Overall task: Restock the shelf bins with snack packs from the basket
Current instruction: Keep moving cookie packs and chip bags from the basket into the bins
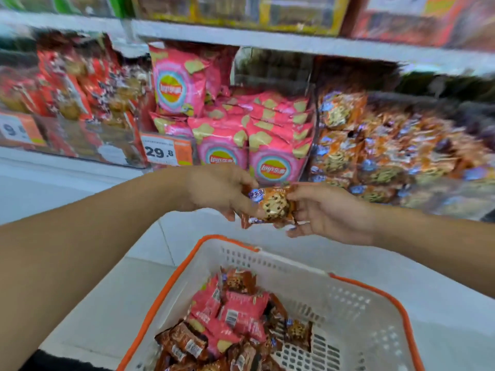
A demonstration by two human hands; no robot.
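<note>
I hold one cookie pack [272,204] between both hands, left fingers [241,207] and right fingers [294,195] pinching its ends. I should steer it right, into the matching cookie bin [375,145], releasing gently.

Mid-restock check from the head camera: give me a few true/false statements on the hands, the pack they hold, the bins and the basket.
1. Both hands hold one cookie pack between them. True: the left hand and the right hand each grip an end.
2. The held pack is a pink chip bag. False: it is an orange-brown chocolate-chip cookie pack.
3. The bin of matching cookie packs is right of the pink chip bin. True.
4. The basket is empty. False: pink and brown packs lie in it.
5. The basket has a blue rim. False: the rim is orange.
</note>
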